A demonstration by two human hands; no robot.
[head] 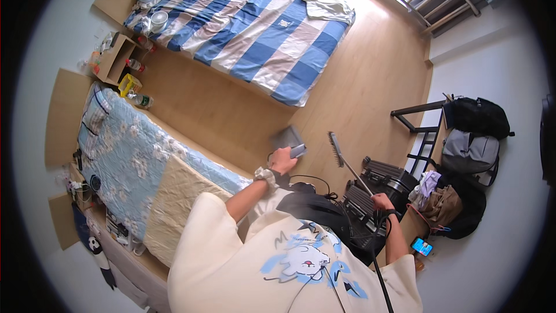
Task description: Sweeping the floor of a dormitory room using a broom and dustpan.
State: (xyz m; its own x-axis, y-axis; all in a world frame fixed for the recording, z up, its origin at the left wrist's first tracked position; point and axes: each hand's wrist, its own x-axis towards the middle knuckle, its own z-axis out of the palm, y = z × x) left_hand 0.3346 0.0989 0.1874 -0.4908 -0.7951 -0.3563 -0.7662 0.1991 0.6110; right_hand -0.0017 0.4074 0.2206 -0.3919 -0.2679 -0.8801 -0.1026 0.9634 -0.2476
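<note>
My left hand (283, 161) is closed around the grip of a grey dustpan (286, 136), whose pan is blurred and hangs above the wooden floor (208, 95). In my right hand (382, 202) is the long handle of a broom (357, 178). The handle's upper, black part runs down past my right forearm to the picture's lower edge. The broom's dark-bristled head (335, 149) lies ahead of the hand, to the right of the dustpan; whether it touches the floor I cannot tell.
A bed with a blue checked cover (243, 26) stands ahead, and a floral-quilted bed (134, 139) at left. Dark ribbed suitcases (386, 174) sit by my right hand. Along the right wall, a bench (419, 105) bears backpacks (471, 152), clothes (443, 204) and a lit phone (421, 247).
</note>
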